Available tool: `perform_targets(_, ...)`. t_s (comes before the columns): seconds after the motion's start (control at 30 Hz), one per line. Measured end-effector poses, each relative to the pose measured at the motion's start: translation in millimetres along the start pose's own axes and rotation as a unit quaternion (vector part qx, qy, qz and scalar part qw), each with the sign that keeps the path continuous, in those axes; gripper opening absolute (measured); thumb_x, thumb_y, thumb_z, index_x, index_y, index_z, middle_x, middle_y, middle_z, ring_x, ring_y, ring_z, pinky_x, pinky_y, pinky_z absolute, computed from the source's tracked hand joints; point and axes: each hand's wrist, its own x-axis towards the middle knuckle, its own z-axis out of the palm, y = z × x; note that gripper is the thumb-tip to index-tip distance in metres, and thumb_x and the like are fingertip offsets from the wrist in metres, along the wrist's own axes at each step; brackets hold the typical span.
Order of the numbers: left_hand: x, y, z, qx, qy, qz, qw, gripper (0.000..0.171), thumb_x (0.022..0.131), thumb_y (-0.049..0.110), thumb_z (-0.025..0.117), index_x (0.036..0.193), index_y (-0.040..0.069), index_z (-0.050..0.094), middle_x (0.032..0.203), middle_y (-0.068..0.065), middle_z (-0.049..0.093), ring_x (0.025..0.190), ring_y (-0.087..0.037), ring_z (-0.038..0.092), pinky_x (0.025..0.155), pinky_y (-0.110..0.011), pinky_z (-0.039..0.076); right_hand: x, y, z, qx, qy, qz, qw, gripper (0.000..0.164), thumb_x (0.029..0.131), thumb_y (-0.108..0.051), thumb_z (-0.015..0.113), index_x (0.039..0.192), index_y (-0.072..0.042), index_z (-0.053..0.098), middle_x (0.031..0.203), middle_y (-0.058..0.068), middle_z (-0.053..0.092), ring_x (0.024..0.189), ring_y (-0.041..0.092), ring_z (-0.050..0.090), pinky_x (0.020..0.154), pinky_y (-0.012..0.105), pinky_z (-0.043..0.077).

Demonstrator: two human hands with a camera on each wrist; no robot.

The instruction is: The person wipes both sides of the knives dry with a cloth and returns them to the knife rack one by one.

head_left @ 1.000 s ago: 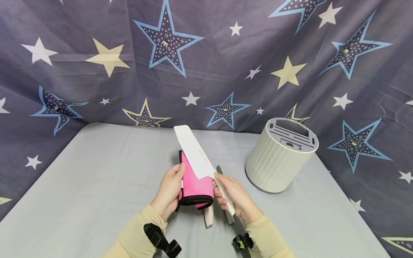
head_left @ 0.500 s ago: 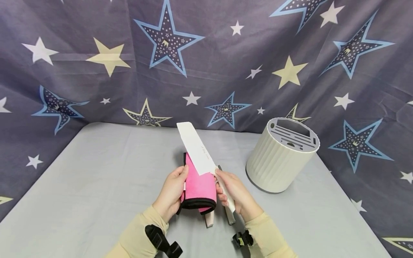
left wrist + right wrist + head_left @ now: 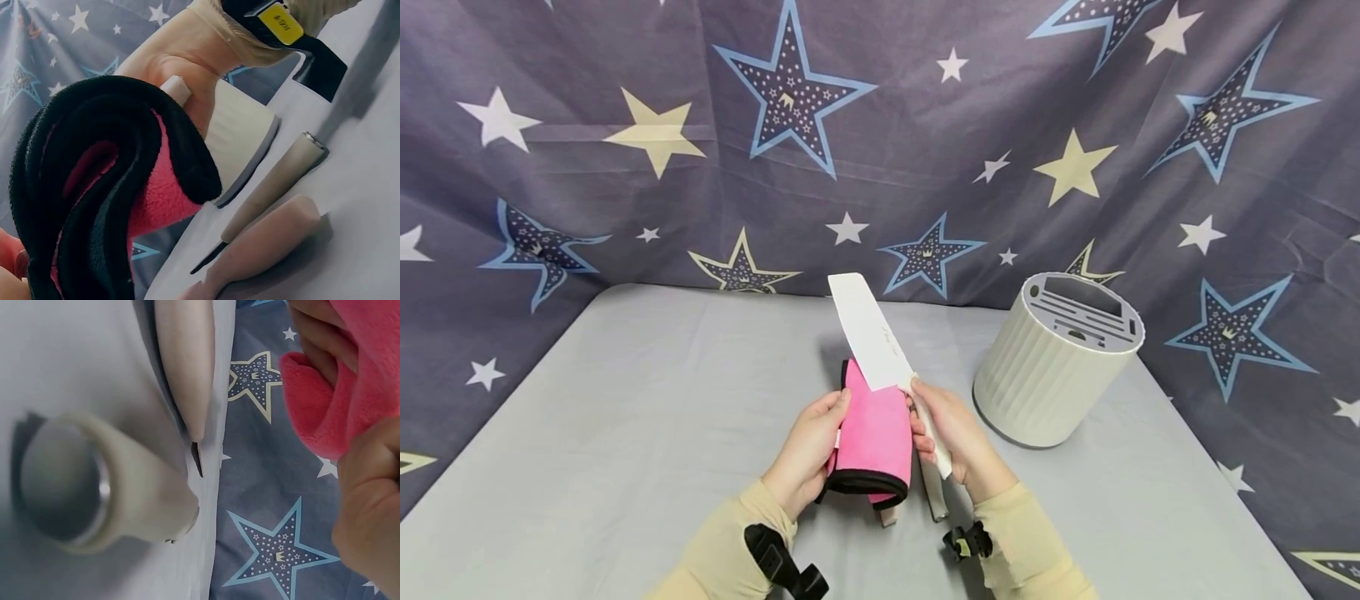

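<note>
My right hand (image 3: 951,429) grips the pale handle (image 3: 931,429) of a broad white-bladed kitchen knife (image 3: 868,333). Its blade slants up and to the left, overlapping the top of a folded pink cloth (image 3: 872,433) in the head view. The cloth has black edging, and my left hand (image 3: 808,446) holds its left side. Its rolled black end (image 3: 112,156) fills much of the left wrist view. Beneath lie a knife with a grey-beige handle (image 3: 275,184) and a pinkish handle (image 3: 269,244), largely hidden by the cloth in the head view.
A cream ribbed knife block (image 3: 1048,367) with a slotted grey top stands at the back right of the grey-covered table (image 3: 647,417). Behind the table hangs a dark curtain (image 3: 880,150) printed with stars.
Both hands have shifted right with the cloth and the kitchen knife. The blade has also risen slightly, and the cloth now covers more of the pinkish handle in the head view.
</note>
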Motion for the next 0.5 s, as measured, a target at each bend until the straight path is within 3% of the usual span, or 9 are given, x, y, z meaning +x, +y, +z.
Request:
perform_targets(0.17,0.2,-4.5,0.6,0.018,-0.01,0.001,0.9998,0.047,0.106,0.033,0.041,0.136,-0.001,0.051,0.107,-0.008,0.064,0.085,-0.012,0.062,0.072,-0.029,0.053,1.8,-1.1,-2.3,0.014,-0.008,0.001,1.0,0.032,0.107,-0.037,0.035,0.091,-0.01,0.043,0.057,-0.006,0.041,0.038,0.002,0.035,0.034,0.018,0.031)
perform_targets(0.37,2.1,-6.2,1.4,0.018,-0.01,-0.004,0.9998,0.043,0.107,0.032,0.041,0.132,0.001,0.055,0.101,-0.006,0.065,0.081,-0.012,0.063,0.07,-0.03,0.053,2.0,1.5,-4.7,0.008,-0.009,0.006,1.0,0.032,0.107,-0.037,0.036,0.091,-0.011,0.043,0.057,-0.006,0.041,0.037,0.002,0.035,0.033,0.018,0.031)
perform_targets(0.5,0.8,-6.0,1.7,0.025,-0.006,0.005,0.9997,0.045,0.106,0.033,0.042,0.136,0.0,0.052,0.111,-0.009,0.065,0.089,-0.013,0.062,0.075,-0.028,0.052,2.6,4.2,-5.9,-0.002,-0.01,0.009,1.0,0.032,0.107,-0.038,0.036,0.091,-0.011,0.043,0.058,-0.007,0.039,0.037,0.001,0.034,0.033,0.018,0.031)
